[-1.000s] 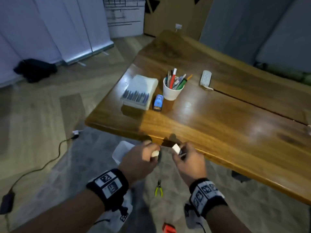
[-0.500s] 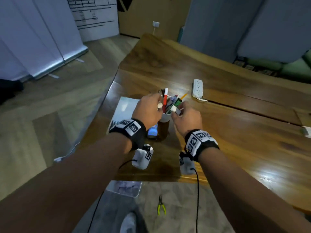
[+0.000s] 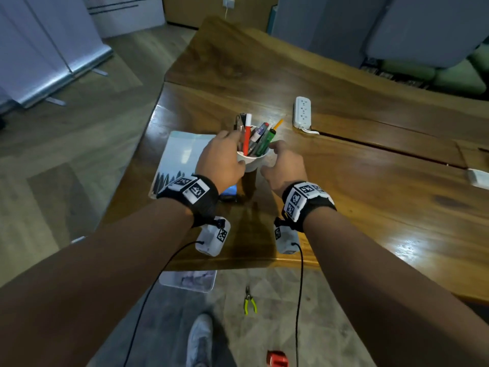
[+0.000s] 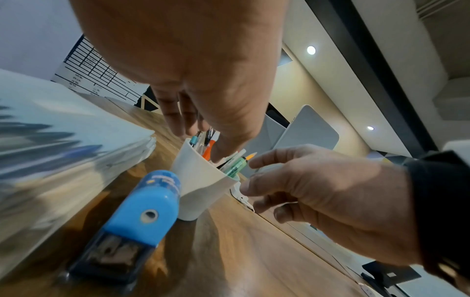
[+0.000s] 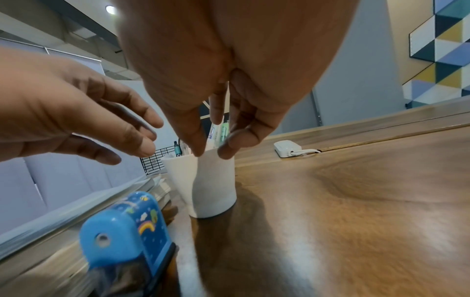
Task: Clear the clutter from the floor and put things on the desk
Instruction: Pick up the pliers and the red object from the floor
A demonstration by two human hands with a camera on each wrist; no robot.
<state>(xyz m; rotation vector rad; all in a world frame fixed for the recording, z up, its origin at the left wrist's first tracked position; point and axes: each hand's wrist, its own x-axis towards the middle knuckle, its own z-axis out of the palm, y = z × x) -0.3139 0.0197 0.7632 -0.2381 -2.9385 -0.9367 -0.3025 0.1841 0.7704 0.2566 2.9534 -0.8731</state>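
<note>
A white cup [image 3: 252, 162] full of pens and markers stands on the wooden desk [image 3: 370, 197]. My left hand [image 3: 222, 154] hovers at the cup's left rim with fingers relaxed and pointing down; in the left wrist view the left hand [image 4: 203, 124] holds nothing over the cup [image 4: 201, 180]. My right hand [image 3: 283, 162] is at the cup's right side, fingers loosely bent. In the right wrist view the thumb and forefinger of the right hand [image 5: 211, 148] hang just above the cup [image 5: 213, 184] rim with nothing between them.
A blue sharpener [image 3: 229, 190] and a white notebook [image 3: 182, 154] lie left of the cup, a power strip [image 3: 302, 112] behind it. On the floor below lie yellow-green pliers [image 3: 250, 304], a white tray [image 3: 189, 280] and a red object [image 3: 276, 360].
Both hands rose from below the desk edge to the cup. The small white pieces pinched in each hand earlier are no longer in the fingers, which have spread.
</note>
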